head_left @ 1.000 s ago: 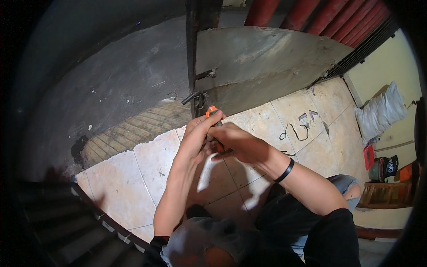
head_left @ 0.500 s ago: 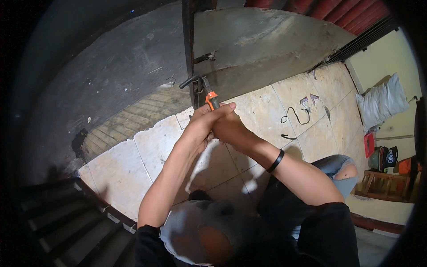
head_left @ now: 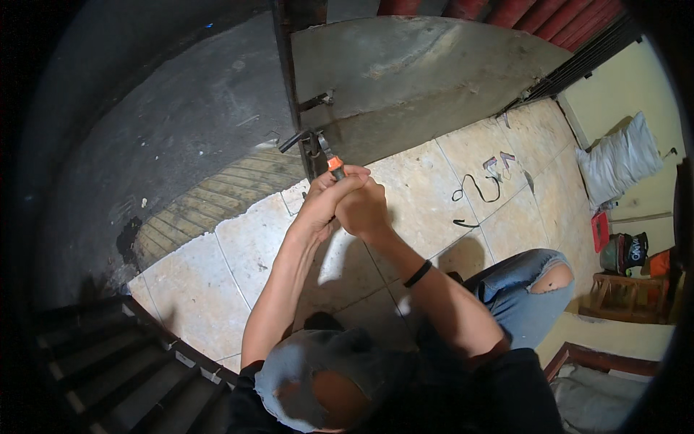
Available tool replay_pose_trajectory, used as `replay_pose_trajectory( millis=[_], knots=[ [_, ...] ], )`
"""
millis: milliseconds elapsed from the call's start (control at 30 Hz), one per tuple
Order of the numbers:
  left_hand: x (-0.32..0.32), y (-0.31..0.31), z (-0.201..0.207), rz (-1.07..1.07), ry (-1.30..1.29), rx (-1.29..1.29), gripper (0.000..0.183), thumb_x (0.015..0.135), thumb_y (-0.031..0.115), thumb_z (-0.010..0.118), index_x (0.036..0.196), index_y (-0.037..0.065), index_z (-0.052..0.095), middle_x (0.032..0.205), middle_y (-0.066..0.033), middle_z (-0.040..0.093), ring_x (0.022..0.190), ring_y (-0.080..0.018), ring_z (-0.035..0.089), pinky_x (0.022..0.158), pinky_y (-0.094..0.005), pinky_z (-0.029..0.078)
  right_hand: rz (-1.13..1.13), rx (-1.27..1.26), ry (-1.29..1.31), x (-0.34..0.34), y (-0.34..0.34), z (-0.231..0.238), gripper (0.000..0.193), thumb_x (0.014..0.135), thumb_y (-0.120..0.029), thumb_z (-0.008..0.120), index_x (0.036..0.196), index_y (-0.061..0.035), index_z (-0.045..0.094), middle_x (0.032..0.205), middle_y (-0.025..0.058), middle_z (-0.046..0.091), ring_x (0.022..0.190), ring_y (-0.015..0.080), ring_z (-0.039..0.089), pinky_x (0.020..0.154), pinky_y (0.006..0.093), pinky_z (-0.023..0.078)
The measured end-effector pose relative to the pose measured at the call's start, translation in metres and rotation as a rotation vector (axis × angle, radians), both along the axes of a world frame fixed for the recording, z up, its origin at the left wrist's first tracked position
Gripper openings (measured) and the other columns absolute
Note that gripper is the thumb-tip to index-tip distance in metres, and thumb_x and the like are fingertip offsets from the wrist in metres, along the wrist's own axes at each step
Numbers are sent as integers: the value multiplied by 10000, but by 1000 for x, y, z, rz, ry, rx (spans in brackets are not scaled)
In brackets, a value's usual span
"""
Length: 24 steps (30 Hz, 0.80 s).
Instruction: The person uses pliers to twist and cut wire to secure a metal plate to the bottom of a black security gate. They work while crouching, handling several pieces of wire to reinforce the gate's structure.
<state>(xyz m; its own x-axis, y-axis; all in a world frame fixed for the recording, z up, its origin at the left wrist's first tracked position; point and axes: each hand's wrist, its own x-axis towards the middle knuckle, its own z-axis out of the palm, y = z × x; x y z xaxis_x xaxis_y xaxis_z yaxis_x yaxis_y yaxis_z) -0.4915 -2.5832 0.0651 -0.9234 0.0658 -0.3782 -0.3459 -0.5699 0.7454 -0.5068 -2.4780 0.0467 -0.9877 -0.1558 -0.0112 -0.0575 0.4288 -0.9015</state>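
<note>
Orange-and-black-handled pliers point away from me, their metal jaws at the latch on the upright edge of a metal gate. Whether the jaws grip the latch, I cannot tell. A short dark rod sticks out to the left of the latch. My left hand is closed around the handles from the left. Pressed against it from the right, my right hand is closed too, its fingers wrapped over the handle ends. Between them the hands hide most of the handles.
Black cord pieces and small purplish strips lie on the tiled floor to the right. A white sack leans at the right wall. Dark metal slats stand at lower left; my bent knee is at right.
My right forearm has swung in to the left, showing more of my right knee. Both hands stay clasped on the pliers, whose jaws remain at the latch. The whole view has shifted slightly.
</note>
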Motion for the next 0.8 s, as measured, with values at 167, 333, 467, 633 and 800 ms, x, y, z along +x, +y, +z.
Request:
replay_pose_trajectory(
  millis=[167,333,467,633,800],
  knots=[
    [-10,-3,-22,-96,172,63,307,913,134,734,1179,3,654,1006,-96,701,932,-168,687,835,-292,563,83,186,215,-1,2,-17,164,887,-203,645,931,-51,688,800,181,709,757,375,708,703,428,574],
    [-15,-3,-31,-81,265,69,375,870,174,781,1181,1,662,1004,-88,703,957,-166,681,872,-306,555,-61,248,256,-1,-6,0,187,887,-229,651,916,-54,710,807,189,716,754,394,712,690,454,575],
    [-9,-8,-21,-69,164,-78,344,843,213,808,1108,17,709,965,-74,717,929,-159,682,857,-287,540,-14,90,150,1,-6,-7,197,900,-234,646,917,-47,706,828,202,714,758,372,716,694,438,567],
    [2,-9,10,-34,-21,-369,286,830,247,813,970,13,726,870,-68,719,810,-151,681,746,-282,531,101,-259,6,-3,-8,-18,195,922,-202,643,977,-18,674,838,110,707,787,194,678,703,358,527],
    [2,-1,18,13,-131,-495,324,835,299,815,891,0,705,821,-81,714,709,-137,667,613,-290,511,457,-445,-80,-14,10,-61,168,858,-106,585,918,33,658,914,207,680,853,347,665,721,427,513]
  ],
)
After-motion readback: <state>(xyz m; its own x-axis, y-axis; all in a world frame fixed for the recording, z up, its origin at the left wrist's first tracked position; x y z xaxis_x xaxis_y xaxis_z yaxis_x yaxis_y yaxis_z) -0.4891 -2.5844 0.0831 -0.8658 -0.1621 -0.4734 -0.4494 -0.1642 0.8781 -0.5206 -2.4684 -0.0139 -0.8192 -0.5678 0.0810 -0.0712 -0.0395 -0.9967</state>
